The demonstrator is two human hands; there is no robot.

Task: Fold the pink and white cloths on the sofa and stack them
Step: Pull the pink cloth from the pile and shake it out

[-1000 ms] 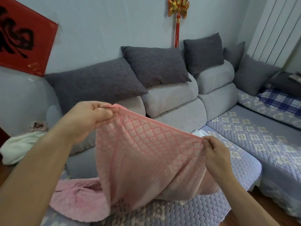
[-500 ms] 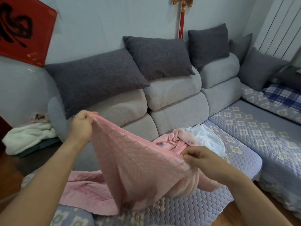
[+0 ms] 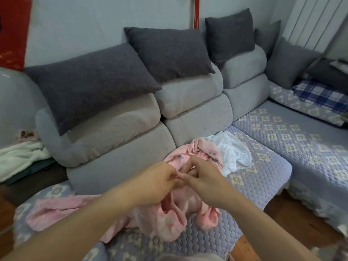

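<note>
Left hand (image 3: 160, 182) and right hand (image 3: 204, 182) pinch pink cloth (image 3: 175, 213) corners together (sofa (image 3: 267, 178) edge near)

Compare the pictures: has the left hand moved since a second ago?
Yes. The left hand has swung right, away from the dark cushion, to meet the right hand over the pink cloth.

No readable text, labels or numbers.
</note>
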